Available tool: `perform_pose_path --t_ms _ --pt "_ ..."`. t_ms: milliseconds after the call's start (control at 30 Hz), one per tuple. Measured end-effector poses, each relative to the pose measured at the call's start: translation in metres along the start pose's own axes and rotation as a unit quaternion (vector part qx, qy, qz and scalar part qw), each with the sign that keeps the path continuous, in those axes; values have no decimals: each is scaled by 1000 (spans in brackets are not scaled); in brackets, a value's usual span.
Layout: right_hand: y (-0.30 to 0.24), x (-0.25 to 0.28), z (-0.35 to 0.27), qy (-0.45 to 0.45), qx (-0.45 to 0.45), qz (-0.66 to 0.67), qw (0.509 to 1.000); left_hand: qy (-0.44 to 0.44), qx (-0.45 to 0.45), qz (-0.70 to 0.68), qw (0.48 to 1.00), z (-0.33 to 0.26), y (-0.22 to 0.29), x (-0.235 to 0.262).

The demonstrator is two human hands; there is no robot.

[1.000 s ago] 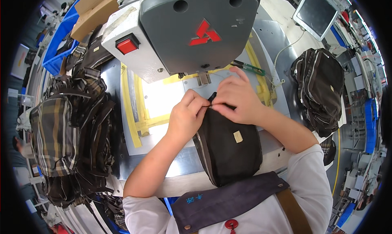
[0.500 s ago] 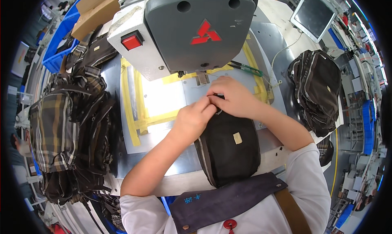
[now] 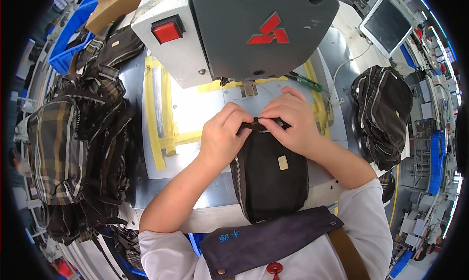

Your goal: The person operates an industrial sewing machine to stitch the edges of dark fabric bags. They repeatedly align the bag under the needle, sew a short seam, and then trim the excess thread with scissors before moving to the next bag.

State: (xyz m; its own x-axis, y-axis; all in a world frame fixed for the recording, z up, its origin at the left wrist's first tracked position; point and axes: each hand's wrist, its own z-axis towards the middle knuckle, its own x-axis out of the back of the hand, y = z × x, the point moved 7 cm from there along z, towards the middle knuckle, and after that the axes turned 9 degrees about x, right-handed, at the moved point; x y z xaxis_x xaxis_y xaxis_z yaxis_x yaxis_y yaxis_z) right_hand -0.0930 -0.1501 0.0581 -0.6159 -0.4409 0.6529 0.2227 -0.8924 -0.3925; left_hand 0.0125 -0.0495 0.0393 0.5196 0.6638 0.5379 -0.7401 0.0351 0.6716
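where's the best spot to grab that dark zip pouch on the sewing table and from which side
Probably the dark pouch by its top edge, coming from above. That narrow edge lies just under the machine head, and the left hand and right hand already pinch it there. The body lies flat, overhanging the table edge.

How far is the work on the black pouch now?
Done: none of it shows as sewn. In hand: left hand and right hand pinch the top edge of the black fabric zip pouch before the grey sewing machine. Left: the seam.
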Motion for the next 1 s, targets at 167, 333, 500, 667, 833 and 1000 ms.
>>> perform_pose_path --t_ms 167,333,500,667,833,1000 --pt "3 0 1 1 -23 5 1000 -6 -2 -6 1000 0 1 -3" --pt "-5 -8 3 -32 33 -47 998 -38 78 -5 996 0 -10 -10" --pt "-10 -14 0 -60 89 -70 992 -73 151 -47 985 -1 -17 -14" --pt "-3 -13 2 -62 6 -24 998 -119 266 -121 949 -4 -35 -17" --pt "27 -25 -6 -129 -82 63 986 -146 240 -46 959 -1 -30 -20" --pt "48 -27 -13 -103 -162 134 972 -137 208 -88 964 1 -24 -16"
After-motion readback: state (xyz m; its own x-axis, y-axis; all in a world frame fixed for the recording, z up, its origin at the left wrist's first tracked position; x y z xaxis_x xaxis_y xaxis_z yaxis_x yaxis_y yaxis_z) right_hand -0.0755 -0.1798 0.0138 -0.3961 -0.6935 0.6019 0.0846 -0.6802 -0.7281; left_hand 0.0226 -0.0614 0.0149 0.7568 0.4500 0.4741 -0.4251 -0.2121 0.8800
